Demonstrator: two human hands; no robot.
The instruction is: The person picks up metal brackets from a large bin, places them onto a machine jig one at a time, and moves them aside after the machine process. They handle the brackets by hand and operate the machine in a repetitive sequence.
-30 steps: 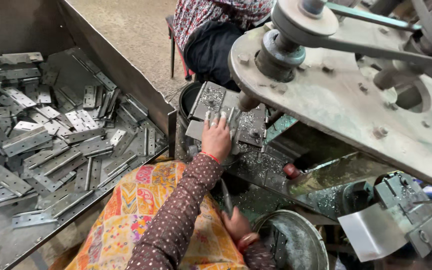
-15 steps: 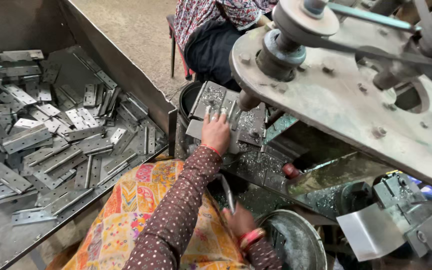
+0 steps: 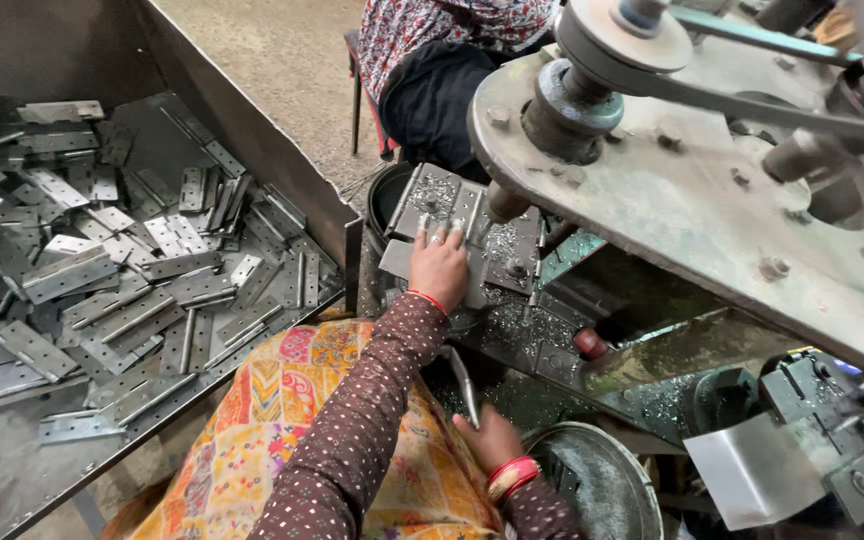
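My left hand (image 3: 439, 265) lies flat, fingers spread, on a grey metal hinge plate (image 3: 400, 262) that rests on the machine's bed (image 3: 512, 250) under the spindle (image 3: 504, 203). Metal shavings cover the bed around it. Lower down, my right hand (image 3: 487, 440), with red bangles at the wrist, grips a thin metal hinge leaf (image 3: 463, 385) that stands nearly upright, edge toward me. It is over my lap, which is covered by a patterned orange cloth (image 3: 282, 430), next to a round metal bucket (image 3: 602, 480).
A large steel bin (image 3: 12, 470) at the left holds several loose hinge leaves (image 3: 132, 290). The machine's heavy plate with pulley and belt (image 3: 612, 60) overhangs at the right. Another person (image 3: 432, 70) sits beyond the machine. A red knob (image 3: 589, 343) sticks out below the bed.
My left hand has slid slightly forward on the plate toward the spindle. My right hand with the hinge leaf has barely moved.
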